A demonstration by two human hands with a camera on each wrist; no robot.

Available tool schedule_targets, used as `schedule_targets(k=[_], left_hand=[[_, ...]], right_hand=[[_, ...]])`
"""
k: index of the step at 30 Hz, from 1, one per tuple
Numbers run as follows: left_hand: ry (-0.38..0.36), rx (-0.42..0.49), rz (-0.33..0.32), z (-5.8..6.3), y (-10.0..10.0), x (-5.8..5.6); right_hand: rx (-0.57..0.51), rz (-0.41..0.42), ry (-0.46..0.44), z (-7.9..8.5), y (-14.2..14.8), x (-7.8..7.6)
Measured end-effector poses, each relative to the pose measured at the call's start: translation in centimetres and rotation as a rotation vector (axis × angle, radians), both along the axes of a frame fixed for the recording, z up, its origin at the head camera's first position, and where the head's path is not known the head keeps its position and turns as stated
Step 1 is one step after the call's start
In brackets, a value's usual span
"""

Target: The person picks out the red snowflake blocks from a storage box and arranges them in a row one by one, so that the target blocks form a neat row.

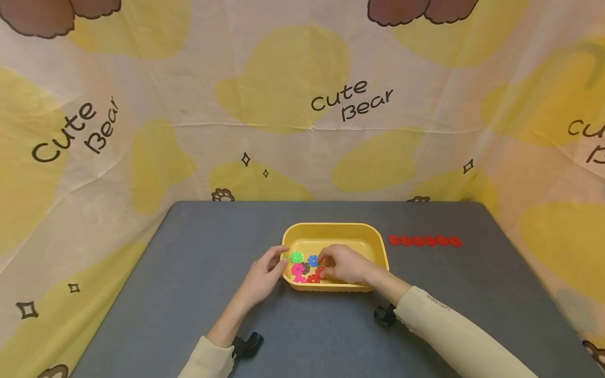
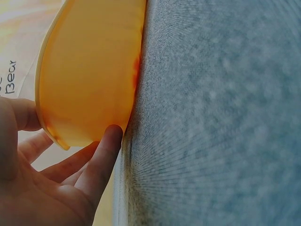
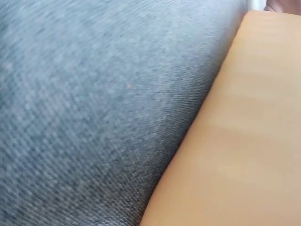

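A yellow plastic basket (image 1: pixel 335 227) stands on the table with several flower-shaped plastic discs inside at its left end. Among them are a green disc (image 1: pixel 296 257), a blue disc (image 1: pixel 313 260), a pink disc (image 1: pixel 298 269) and red discs (image 1: pixel 313 279). My left hand (image 1: pixel 261 275) grips the basket's left end, fingers at the rim and against the outer wall (image 2: pixel 89 80). Inside the basket, my right hand (image 1: pixel 347 264) has bent fingers and thumb at a red disc; I cannot tell whether they pinch it. The right wrist view shows the basket's outer wall (image 3: pixel 240 141).
A row of joined red discs (image 1: pixel 424 241) lies on the grey table (image 1: pixel 212 226), right of the basket. Behind the table hangs a cloth (image 1: pixel 279 147) with yellow patches and printed lettering. Dark wrist devices (image 1: pixel 248 345) show below both forearms.
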State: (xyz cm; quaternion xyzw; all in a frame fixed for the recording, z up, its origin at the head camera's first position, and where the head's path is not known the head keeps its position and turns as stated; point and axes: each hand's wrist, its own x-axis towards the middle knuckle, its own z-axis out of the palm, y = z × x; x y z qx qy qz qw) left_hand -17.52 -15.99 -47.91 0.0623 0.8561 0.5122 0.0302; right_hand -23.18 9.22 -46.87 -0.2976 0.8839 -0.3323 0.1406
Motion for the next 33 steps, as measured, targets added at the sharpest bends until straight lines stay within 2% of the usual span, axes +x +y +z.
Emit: schedule_targets(k=[10,25,33], left_hand=[[0.009,0.002,0.0,-0.14,-0.1,0.05],[-0.007,-0.005,0.014,-0.01,0.05,0.03],[0.0,-0.014,0.009,0.07,0.04,0.05]], right_hand=[[0.065,0.005,0.014,-0.24,-0.45,-0.07],[0.081,-0.011,0.009,-0.57,-0.47,-0.19],[0.054,-0.022,0.021,-0.34,-0.39,-0.07]])
